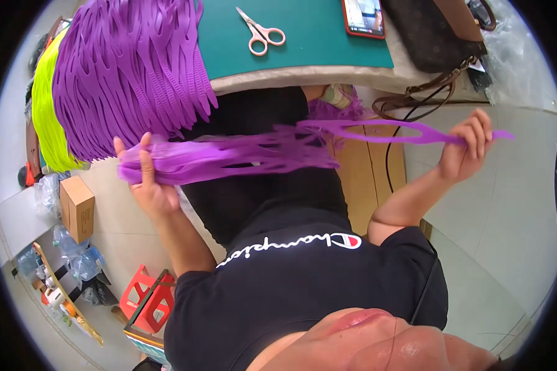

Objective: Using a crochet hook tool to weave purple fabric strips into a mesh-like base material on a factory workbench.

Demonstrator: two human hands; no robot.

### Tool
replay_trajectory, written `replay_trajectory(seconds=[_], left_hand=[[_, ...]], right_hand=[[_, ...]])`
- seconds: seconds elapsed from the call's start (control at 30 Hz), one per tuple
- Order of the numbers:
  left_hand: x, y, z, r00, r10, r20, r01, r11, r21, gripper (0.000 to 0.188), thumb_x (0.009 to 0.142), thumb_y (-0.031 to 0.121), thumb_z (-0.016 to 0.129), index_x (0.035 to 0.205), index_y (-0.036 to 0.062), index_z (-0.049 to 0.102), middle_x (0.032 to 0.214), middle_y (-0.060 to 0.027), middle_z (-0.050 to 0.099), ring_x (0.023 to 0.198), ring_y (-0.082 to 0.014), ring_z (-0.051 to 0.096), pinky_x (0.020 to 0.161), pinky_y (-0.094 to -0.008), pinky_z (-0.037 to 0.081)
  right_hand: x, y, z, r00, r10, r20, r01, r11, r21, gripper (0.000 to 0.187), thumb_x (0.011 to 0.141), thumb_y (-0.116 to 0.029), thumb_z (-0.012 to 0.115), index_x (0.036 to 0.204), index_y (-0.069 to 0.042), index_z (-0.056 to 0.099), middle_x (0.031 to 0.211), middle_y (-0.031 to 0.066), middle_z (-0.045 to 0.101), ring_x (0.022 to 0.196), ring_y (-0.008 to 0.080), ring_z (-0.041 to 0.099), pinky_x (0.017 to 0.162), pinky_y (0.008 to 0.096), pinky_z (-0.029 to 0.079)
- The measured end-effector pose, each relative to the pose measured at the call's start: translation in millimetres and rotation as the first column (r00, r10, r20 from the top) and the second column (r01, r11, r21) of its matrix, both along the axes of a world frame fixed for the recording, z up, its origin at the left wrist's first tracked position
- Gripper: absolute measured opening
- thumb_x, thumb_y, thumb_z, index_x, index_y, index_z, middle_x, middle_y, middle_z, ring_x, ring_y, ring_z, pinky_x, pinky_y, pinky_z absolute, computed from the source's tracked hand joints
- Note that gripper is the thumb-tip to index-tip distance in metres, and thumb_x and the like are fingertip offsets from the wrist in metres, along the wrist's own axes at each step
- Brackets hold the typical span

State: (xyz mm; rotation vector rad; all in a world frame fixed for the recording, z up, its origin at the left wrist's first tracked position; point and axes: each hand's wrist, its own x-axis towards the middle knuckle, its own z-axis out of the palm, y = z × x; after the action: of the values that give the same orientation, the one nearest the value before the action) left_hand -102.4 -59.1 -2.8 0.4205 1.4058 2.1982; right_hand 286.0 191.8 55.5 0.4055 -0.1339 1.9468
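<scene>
My left hand [151,181] grips one end of a bundle of purple, rubbery strips with long slits [223,158], stretched sideways above my lap. Part of that bundle is smeared by motion. Out to the right, my right hand [467,147] is closed around one purple slitted strip [429,134], whose short end pokes out past the fingers. That strip runs back toward the bundle, its slit pulled wide. Whether the two are joined there, I cannot tell. Beyond my left hand, a big pile of similar purple strips [127,68] hangs over the table edge.
Yellow-green strips [49,117] lie left of the pile. On the green mat [315,52] rest pink-handled scissors [260,36] and a phone [363,17]. A brown bag [430,37] sits at the right, its strap hanging down. A cardboard box [77,209] and red stool [147,298] stand at left.
</scene>
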Motion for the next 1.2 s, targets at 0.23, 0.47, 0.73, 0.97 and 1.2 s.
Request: replay_trajectory(seconds=[0.23,0.47,0.73,0.97,1.2], left_hand=[[30,-6,16,0.949,-0.250,0.190,0.269,0.959,-0.085,0.085,0.079,0.000,0.069,0.147,0.0104,0.019,0.113,-0.0126,0.056,0.106,-0.0241,0.056,0.097,-0.0386,0.044],[86,40,34,0.841,-0.485,0.241,0.490,0.871,0.041,0.058,0.080,-0.004,0.067,0.131,-0.0017,0.040,0.102,-0.0132,0.066,0.097,-0.0194,0.063,0.088,-0.0328,0.049],[95,41,32,0.819,-0.493,0.294,0.503,0.863,0.047,0.046,0.083,0.002,0.068,0.123,-0.0012,0.048,0.101,-0.0126,0.067,0.099,-0.0190,0.062,0.091,-0.0323,0.047],[99,41,26,0.843,-0.487,0.229,0.500,0.866,0.004,0.041,0.084,0.000,0.067,0.121,-0.0002,0.050,0.102,-0.0130,0.067,0.098,-0.0180,0.062,0.087,-0.0317,0.048],[90,28,29,0.542,-0.704,0.459,0.789,0.614,0.009,0.056,0.074,0.008,0.077,0.123,-0.0006,0.052,0.106,-0.0097,0.063,0.096,-0.0175,0.062,0.085,-0.0298,0.049]], right_hand=[[-24,-14,-16,0.716,-0.388,0.580,0.125,0.889,0.440,0.012,0.096,-0.016,0.048,0.093,-0.005,0.044,0.104,0.0115,0.041,0.075,0.0107,0.039,0.060,0.0231,0.032],[-122,-96,-30,0.477,-0.419,0.773,-0.344,0.720,0.602,0.069,0.088,-0.069,0.033,0.065,-0.006,0.047,0.060,0.0040,0.045,0.056,0.0137,0.040,0.051,0.0260,0.032],[-150,-111,-39,0.413,-0.366,0.834,-0.461,0.705,0.538,0.070,0.091,-0.066,0.032,0.063,-0.003,0.047,0.063,0.0065,0.047,0.058,0.0136,0.044,0.053,0.0255,0.033],[-148,-110,-49,0.414,-0.225,0.882,-0.498,0.756,0.426,0.066,0.094,-0.059,0.033,0.064,-0.003,0.048,0.065,0.0070,0.048,0.059,0.0137,0.044,0.054,0.0251,0.033],[-128,-41,-61,-0.039,-0.671,0.741,0.063,0.738,0.672,0.050,0.100,-0.043,0.037,0.067,-0.006,0.042,0.069,0.0062,0.051,0.059,0.0110,0.041,0.055,0.0254,0.033]])
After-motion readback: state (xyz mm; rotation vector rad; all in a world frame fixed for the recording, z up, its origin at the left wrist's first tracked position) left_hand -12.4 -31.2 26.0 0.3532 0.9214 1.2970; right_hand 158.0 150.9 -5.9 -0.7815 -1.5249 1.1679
